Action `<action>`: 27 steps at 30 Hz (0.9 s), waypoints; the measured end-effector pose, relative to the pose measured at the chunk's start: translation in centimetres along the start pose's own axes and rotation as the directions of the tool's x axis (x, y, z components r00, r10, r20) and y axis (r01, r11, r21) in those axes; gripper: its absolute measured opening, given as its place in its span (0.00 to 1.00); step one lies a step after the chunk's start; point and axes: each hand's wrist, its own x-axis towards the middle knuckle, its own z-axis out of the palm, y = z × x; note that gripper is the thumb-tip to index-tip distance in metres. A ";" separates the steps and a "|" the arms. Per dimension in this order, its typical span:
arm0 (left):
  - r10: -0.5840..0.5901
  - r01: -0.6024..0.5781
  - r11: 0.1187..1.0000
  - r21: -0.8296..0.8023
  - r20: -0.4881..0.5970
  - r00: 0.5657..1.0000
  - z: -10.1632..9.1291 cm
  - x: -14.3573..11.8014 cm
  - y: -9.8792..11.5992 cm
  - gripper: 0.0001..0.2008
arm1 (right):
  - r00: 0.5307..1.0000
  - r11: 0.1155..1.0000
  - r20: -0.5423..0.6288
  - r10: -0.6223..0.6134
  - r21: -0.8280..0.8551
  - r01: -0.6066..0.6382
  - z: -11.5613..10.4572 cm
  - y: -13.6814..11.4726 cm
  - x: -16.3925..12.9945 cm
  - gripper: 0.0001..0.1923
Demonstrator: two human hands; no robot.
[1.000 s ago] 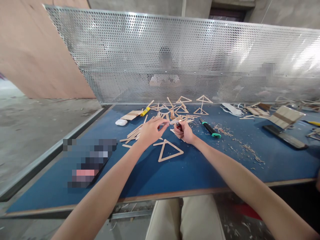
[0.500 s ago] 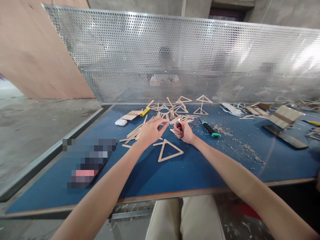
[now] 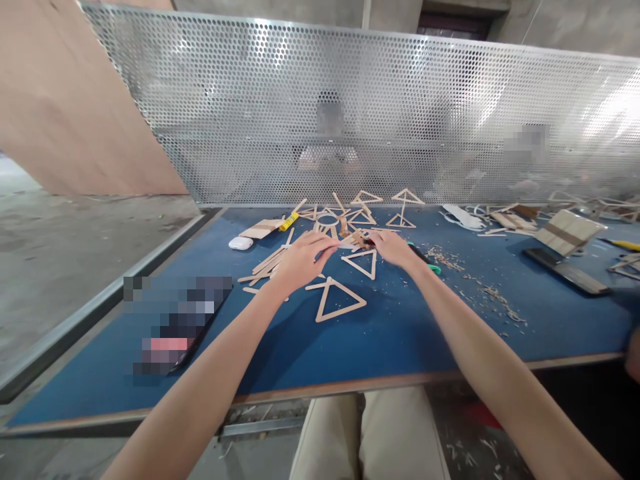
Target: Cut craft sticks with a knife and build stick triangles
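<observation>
My left hand (image 3: 303,259) is closed, thumb and fingers pinching a thin whitish translucent stick that looks like a glue stick (image 3: 346,245), pointing right. My right hand (image 3: 393,247) is palm down just beyond it, its fingertips around a small dark lighter (image 3: 369,243) low over the wooden sticks; the fingers partly hide it. Below the hands, a small triangle of craft sticks (image 3: 361,256) lies flat. Nearer to me lies a larger craft-stick triangle (image 3: 341,311) with one stick end jutting left. Loose craft sticks (image 3: 270,263) lie beside my left hand.
A black and green utility knife (image 3: 434,269) is partly behind my right forearm, near wood shavings (image 3: 493,297). At left are a phone (image 3: 200,320), a white case (image 3: 241,243) and a yellow tube (image 3: 289,222). A perforated metal screen (image 3: 260,120) borders the back.
My right hand has moved right and turned palm down with the lighter; the flame seen before is gone. The small triangle beneath is now uncovered. My left hand stays nearly still.
</observation>
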 end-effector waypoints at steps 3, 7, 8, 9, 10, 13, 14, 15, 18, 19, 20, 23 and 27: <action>0.065 -0.063 0.997 -0.044 0.048 0.997 0.1 0.1 0.1 0.13 | 1.000 0.974 0.005 -0.019 -0.224 0.020 -3.1 -0.2 -0.8 0.16; 0.099 -0.086 0.991 -0.104 0.125 0.987 0.4 0.1 0.3 0.11 | 0.984 0.930 0.112 -0.137 -0.326 0.167 -3.3 -3.1 -2.2 0.13; 0.112 -0.096 0.989 -0.115 0.148 0.983 0.5 0.1 0.3 0.10 | 0.956 0.909 0.236 -0.172 -0.336 0.247 -2.8 -4.1 -2.6 0.14; 0.127 -0.107 0.987 -0.124 0.170 0.977 0.6 0.1 0.3 0.10 | 0.914 0.887 0.354 -0.199 -0.332 0.321 -2.2 -4.9 -2.9 0.16; 0.141 -0.118 0.985 -0.130 0.186 0.972 0.6 0.1 0.2 0.10 | 0.874 0.869 0.439 -0.209 -0.326 0.372 -1.7 -5.7 -3.3 0.16; 0.170 -0.144 0.981 -0.129 0.222 0.960 0.6 0.1 0.0 0.10 | 0.823 0.842 0.527 -0.211 -0.329 0.427 -0.3 -7.0 -4.1 0.13; 0.174 -0.150 0.981 -0.121 0.229 0.958 0.5 0.1 0.0 0.10 | 0.823 0.840 0.527 -0.213 -0.331 0.429 0.0 -7.1 -4.2 0.11; 0.178 -0.156 0.982 -0.110 0.234 0.956 0.4 0.1 0.0 0.10 | 0.826 0.841 0.521 -0.215 -0.331 0.428 0.2 -7.1 -4.4 0.11; 0.201 -0.192 0.980 -0.060 0.254 0.946 -0.1 0.2 0.4 0.10 | 0.849 0.858 0.487 -0.203 -0.329 0.394 0.6 -6.9 -4.4 0.09; 0.216 -0.216 0.976 -0.028 0.254 0.943 -0.3 0.3 0.7 0.09 | 0.858 0.867 0.476 -0.194 -0.327 0.377 0.7 -6.9 -4.4 0.09; 0.224 -0.235 0.972 0.017 0.233 0.946 -0.6 0.2 0.9 0.09 | 0.869 0.876 0.459 -0.187 -0.322 0.358 0.6 -6.9 -4.3 0.08; 0.158 -0.142 0.967 0.213 -0.065 0.985 -1.5 0.1 1.3 0.14 | 0.906 0.911 0.381 -0.185 -0.278 0.303 0.1 -7.0 -4.3 0.07; -0.022 0.107 0.977 0.186 -0.412 0.911 -2.7 0.0 0.5 0.22 | 0.913 0.951 0.331 -0.239 -0.110 0.288 0.4 -7.1 -5.4 0.07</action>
